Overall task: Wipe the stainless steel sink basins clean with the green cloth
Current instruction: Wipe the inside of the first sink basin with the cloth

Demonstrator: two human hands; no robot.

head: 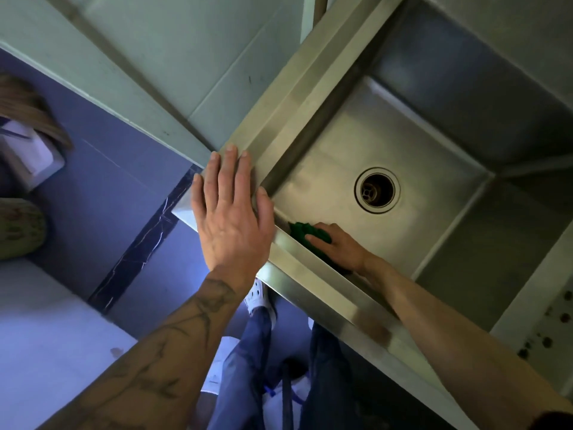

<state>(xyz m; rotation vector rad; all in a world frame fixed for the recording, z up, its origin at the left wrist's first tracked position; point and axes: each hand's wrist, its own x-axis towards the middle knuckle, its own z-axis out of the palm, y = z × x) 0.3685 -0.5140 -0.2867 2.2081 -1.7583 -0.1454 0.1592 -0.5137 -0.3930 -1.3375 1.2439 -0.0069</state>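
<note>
A deep stainless steel sink basin (341, 144) fills the right of the view, with a round drain (377, 188) in its floor. My right hand (341, 245) reaches down inside the basin and presses the green cloth (305, 232) against the near wall, close to the near-left corner. The sink's front rim hides part of the cloth. My left hand (231, 209) lies flat, fingers spread, on the sink's outer corner rim, holding nothing.
A second surface with dark spots (545, 333) borders the basin at the lower right. Tiled wall (173, 57) runs behind the sink at the upper left. Below are purple floor tiles (124, 193), my legs and a white shoe (260, 297).
</note>
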